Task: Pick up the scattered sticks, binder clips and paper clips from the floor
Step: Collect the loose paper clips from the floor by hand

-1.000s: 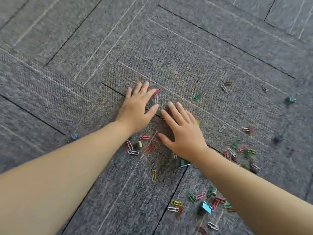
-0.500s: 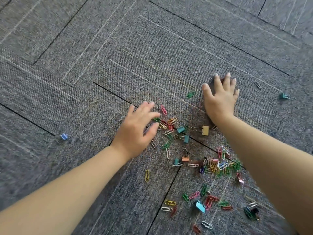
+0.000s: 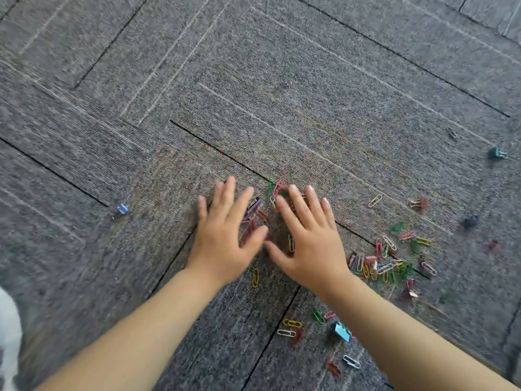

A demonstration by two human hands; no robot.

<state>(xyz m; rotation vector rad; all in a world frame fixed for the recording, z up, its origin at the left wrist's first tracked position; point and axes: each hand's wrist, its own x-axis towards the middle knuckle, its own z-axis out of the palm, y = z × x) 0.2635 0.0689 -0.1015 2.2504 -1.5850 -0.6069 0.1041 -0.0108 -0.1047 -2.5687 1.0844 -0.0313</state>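
Both our arms are stretched forward, left hand (image 3: 224, 244) and right hand (image 3: 308, 244) palms down side by side, fingers spread, thumbs nearly touching.

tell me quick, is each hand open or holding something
Left hand: open, fingers spread over the carpet, gripping nothing.
Right hand: open, flat over paper clips, gripping nothing.

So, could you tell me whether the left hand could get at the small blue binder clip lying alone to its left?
Probably yes: only bare carpet lies between the left hand and the blue binder clip, and that hand lies flat, holding nothing.
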